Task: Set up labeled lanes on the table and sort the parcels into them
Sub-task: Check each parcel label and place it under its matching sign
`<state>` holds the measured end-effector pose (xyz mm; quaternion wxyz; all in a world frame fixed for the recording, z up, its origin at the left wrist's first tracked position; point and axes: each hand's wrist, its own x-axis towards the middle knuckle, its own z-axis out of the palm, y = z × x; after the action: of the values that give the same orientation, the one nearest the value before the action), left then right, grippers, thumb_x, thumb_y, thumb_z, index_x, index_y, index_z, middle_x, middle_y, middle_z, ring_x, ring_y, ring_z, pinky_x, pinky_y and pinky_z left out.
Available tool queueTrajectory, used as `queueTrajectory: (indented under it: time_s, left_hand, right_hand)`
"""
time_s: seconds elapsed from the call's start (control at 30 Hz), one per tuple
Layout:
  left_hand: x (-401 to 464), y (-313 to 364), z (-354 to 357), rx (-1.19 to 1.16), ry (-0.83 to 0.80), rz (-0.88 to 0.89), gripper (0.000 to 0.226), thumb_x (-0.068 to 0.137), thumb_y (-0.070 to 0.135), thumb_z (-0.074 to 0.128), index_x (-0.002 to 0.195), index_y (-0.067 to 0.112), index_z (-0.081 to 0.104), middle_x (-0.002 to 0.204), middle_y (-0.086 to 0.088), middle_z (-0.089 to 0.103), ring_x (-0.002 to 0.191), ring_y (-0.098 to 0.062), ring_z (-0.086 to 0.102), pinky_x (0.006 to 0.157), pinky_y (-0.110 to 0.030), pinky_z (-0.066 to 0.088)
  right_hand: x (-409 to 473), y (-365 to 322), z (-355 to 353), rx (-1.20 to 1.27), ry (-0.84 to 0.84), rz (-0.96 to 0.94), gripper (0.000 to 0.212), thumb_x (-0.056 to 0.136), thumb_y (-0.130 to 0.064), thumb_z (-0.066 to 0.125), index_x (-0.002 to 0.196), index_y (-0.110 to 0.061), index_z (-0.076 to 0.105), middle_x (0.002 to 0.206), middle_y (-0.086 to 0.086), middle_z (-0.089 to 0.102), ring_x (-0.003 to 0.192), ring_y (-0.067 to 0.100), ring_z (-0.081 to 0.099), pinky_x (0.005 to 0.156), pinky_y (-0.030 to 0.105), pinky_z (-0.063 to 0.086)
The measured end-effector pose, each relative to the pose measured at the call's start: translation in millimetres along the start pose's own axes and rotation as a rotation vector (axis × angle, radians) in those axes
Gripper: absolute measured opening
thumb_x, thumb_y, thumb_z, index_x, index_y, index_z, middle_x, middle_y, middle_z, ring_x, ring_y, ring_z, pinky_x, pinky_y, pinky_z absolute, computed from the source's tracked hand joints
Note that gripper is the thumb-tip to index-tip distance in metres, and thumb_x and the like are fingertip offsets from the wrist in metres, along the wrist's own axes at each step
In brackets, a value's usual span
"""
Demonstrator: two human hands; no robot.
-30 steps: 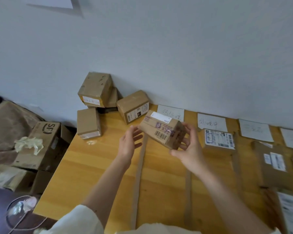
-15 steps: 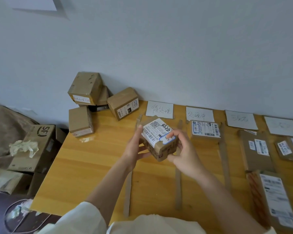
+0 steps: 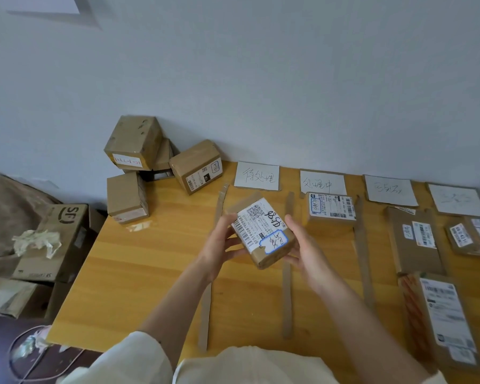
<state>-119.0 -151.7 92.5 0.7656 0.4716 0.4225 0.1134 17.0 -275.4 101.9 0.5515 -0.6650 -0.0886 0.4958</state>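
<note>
Two hands: left hand (image 3: 219, 245) and right hand (image 3: 305, 250) grasp one parcel (image 3: 261, 231), label up
Height: above wooden table (image 3: 150, 273)
Lane: between two cardboard strips (image 3: 287, 286)

Left hand (image 3: 219, 242) and right hand (image 3: 305, 253) gripping labelled parcel (image 3: 262, 234), above wooden table (image 3: 150, 273)
</note>
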Motion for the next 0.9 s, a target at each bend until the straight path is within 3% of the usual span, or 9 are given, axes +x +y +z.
queueTrajectory:
  time_s: [0.1,0.23,0.3,0.4,0.5,0.6,0.7,0.8,0.9]
  left_hand:
    - [0,0,0,0.118,-0.053,-0.01,0.055,0.082,0.056,0.045,0.118,0.02,0.065,0.111,-0.004,0.072,0.097,-0.016,0.065,0.083,-0.031,0.05]
    - [0,-1,2,0.143,-0.068,-0.023,0.047,0.088,0.058,0.047,0.113,0.023,0.066,0.109,-0.001,0.073,0.099,-0.015,0.066,0.086,-0.032,0.05]
    - [1,-2,3,0.145,-0.075,-0.029,0.049,0.087,0.063,0.048,0.117,0.028,0.065,0.114,0.003,0.072,0.104,-0.014,0.066,0.09,-0.033,0.051]
    - [2,-6,2,0.152,-0.079,-0.072,0.067,0.07,0.074,0.059,0.122,0.032,0.062,0.121,0.006,0.068,0.111,-0.014,0.063,0.091,-0.035,0.053]
    - [3,-10,0,0.15,-0.082,-0.132,0.087,0.056,0.076,0.07,0.127,0.029,0.058,0.123,0.006,0.066,0.11,-0.011,0.064,0.086,-0.034,0.057]
    - [3,-13,2,0.103,-0.095,-0.169,0.084,0.059,0.061,0.078,0.129,0.02,0.055,0.117,0.006,0.07,0.108,-0.013,0.067,0.087,-0.036,0.057]
    - [6,-17,5,0.029,-0.033,-0.15,0.073,0.065,0.045,0.079,0.126,0.012,0.056,0.11,0.0,0.073,0.105,-0.017,0.068,0.089,-0.038,0.057]
    - [6,-16,6,0.032,0.017,-0.1,0.067,0.066,0.043,0.075,0.124,0.013,0.06,0.107,-0.001,0.074,0.1,-0.015,0.067,0.09,-0.038,0.055]
    - [8,-12,6,0.099,0.012,-0.068,0.053,0.076,0.041,0.069,0.122,0.015,0.063,0.103,-0.002,0.075,0.089,-0.01,0.066,0.077,-0.025,0.047]
  right_hand:
    - [1,0,-3,-0.084,-0.079,0.054,0.034,0.09,-0.053,0.053,0.107,-0.028,0.07,0.099,-0.006,0.077,0.095,0.012,0.071,0.095,0.036,0.048]
    - [0,0,-5,-0.116,-0.108,0.082,0.028,0.09,-0.044,0.059,0.108,-0.025,0.07,0.098,-0.004,0.077,0.091,0.014,0.072,0.098,0.041,0.048]
    - [1,3,-4,-0.055,-0.058,0.073,0.031,0.09,-0.041,0.06,0.113,-0.022,0.068,0.097,-0.003,0.077,0.087,0.014,0.073,0.089,0.04,0.052]
    - [4,8,-4,0.124,0.029,0.099,0.035,0.089,-0.034,0.061,0.121,-0.019,0.063,0.094,-0.001,0.075,0.078,0.011,0.072,0.069,0.032,0.056]
    - [7,14,-8,0.334,0.036,0.129,0.04,0.088,-0.025,0.063,0.127,-0.016,0.057,0.096,0.003,0.074,0.078,0.012,0.073,0.077,0.038,0.059]
    - [8,21,-10,0.446,-0.004,0.124,0.054,0.083,-0.021,0.07,0.133,-0.016,0.051,0.11,0.008,0.073,0.09,0.017,0.073,0.084,0.04,0.058]
    - [8,27,-12,0.466,-0.059,0.158,0.076,0.07,-0.024,0.081,0.138,-0.015,0.048,0.119,0.009,0.07,0.103,0.023,0.069,0.098,0.042,0.051]
    - [4,30,-20,0.375,-0.04,0.171,0.094,0.06,-0.038,0.088,0.139,-0.02,0.042,0.125,0.005,0.065,0.114,0.024,0.064,0.102,0.045,0.047]
    - [-1,26,-32,0.329,0.036,0.133,0.104,0.049,-0.055,0.089,0.136,-0.021,0.044,0.125,0.005,0.065,0.112,0.02,0.064,0.086,0.038,0.055]
